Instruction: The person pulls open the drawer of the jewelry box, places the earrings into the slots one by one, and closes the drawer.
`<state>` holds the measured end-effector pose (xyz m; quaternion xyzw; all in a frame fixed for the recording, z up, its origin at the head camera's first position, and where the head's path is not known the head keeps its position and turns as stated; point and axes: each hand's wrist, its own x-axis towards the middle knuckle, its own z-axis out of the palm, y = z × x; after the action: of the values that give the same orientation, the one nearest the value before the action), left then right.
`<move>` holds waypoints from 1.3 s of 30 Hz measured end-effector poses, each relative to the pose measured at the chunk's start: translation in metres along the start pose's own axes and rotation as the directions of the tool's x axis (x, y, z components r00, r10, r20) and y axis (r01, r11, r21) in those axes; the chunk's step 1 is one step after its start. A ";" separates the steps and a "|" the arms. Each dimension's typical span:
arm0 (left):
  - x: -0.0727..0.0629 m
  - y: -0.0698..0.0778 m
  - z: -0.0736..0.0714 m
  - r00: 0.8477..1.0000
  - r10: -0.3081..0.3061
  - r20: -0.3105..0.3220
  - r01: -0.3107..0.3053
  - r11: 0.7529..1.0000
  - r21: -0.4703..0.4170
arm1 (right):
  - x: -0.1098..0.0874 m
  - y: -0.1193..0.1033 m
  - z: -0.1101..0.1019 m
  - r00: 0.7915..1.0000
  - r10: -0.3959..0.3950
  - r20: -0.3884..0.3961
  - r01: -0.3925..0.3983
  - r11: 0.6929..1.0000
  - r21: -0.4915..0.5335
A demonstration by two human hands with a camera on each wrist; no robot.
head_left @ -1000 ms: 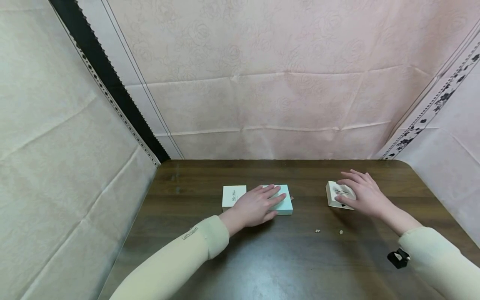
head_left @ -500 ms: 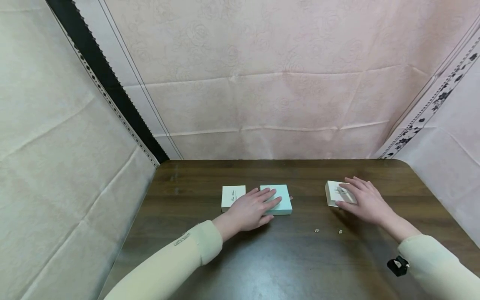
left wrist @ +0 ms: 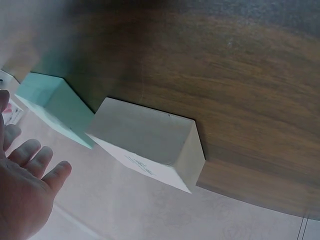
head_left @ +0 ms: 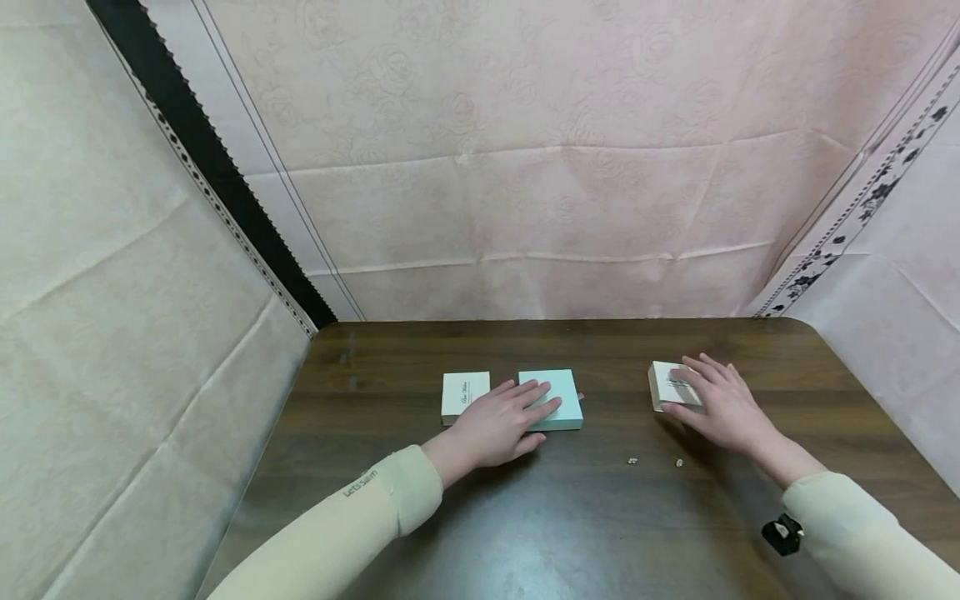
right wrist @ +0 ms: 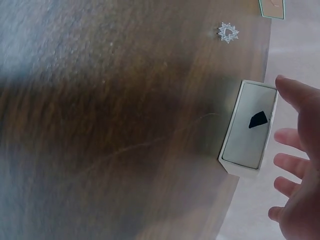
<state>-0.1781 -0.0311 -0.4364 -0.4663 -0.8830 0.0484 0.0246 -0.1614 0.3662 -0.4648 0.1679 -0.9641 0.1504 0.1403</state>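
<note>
My left hand (head_left: pixel 491 427) lies over a mint-green box (head_left: pixel 568 413), its fingers spread across the top. Left of it, partly behind that hand, sits a white box (head_left: pixel 461 390) with small dark lettering; the left wrist view has its side (left wrist: pixel 145 127) up close. At the right, my right hand (head_left: pixel 723 410) reaches to another white box (head_left: pixel 663 390), with fingertips over its lid. This box's near side (right wrist: pixel 243 140), in the right wrist view, carries a black tab (right wrist: pixel 258 119); thumb and loosely bent fingers are along its top edge.
Two small sparkling pieces lie on the brown wooden table (head_left: pixel 570 517) before the boxes: one (head_left: pixel 632 461) and another (head_left: pixel 679 462). Close up, a sparkling ornament (right wrist: pixel 228 32) has a heart-shaped middle. Pale patterned cloth (head_left: pixel 525 208) hangs behind the table's far edge.
My left hand has drawn back a little toward me and left across the mint-green box. My right hand's fingers have come down and nearer on the white box. The boxes keep their places.
</note>
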 end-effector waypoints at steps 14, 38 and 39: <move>-0.004 0.008 0.002 1.000 0.016 0.002 -0.016 1.000 0.015 | 0.007 -0.005 0.009 0.997 0.064 0.036 -0.066 0.997 0.035; -0.011 0.007 0.010 1.000 0.018 0.019 -0.019 0.999 0.035 | 0.015 -0.007 0.009 0.992 -0.096 0.076 0.094 0.995 0.034; -0.011 0.007 0.010 1.000 0.020 0.023 -0.021 0.999 0.037 | 0.014 -0.007 0.008 0.991 -0.107 0.083 0.105 0.994 0.028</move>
<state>-0.1669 -0.0365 -0.4475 -0.4741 -0.8774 0.0701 0.0229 -0.1734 0.3529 -0.4654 0.2268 -0.9570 0.1470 0.1053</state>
